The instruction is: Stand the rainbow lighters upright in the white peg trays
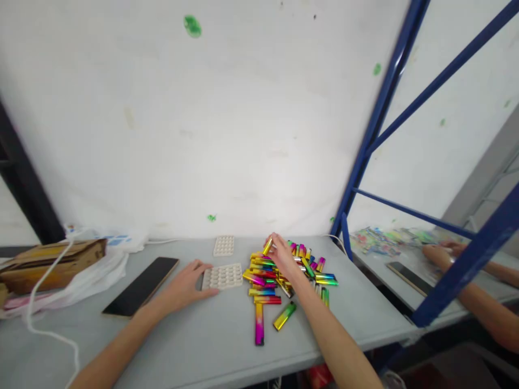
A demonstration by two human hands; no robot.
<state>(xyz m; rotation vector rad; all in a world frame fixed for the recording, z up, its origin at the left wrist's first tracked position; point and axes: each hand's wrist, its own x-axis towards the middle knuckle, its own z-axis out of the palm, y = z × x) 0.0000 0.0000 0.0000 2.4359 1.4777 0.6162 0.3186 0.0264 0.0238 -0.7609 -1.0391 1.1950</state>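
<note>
A pale tray with rows of holes (pixel 223 276) lies on the grey table, and my left hand (pixel 190 286) grips its left edge between thumb and fingers. My right hand (pixel 280 253) is over a pile of shiny multicoloured lighters (pixel 263 274), its fingers closed on a gold lighter (pixel 267 247) held tilted. Behind the first tray sits a second pale tray (pixel 224 245), touched by neither hand. Nearer the table's front edge, a yellow and magenta lighter (pixel 259 324) and a yellow and green lighter (pixel 285 316) lie apart from the pile.
A dark flat device (pixel 141 286) lies left of my left hand. Farther left are a cardboard box (pixel 57 265), plastic bags and a white cable (pixel 34 302). Blue metal posts (pixel 375 124) rise at the right. Beyond them, another person's arms (pixel 478 302) reach over a table with small packets.
</note>
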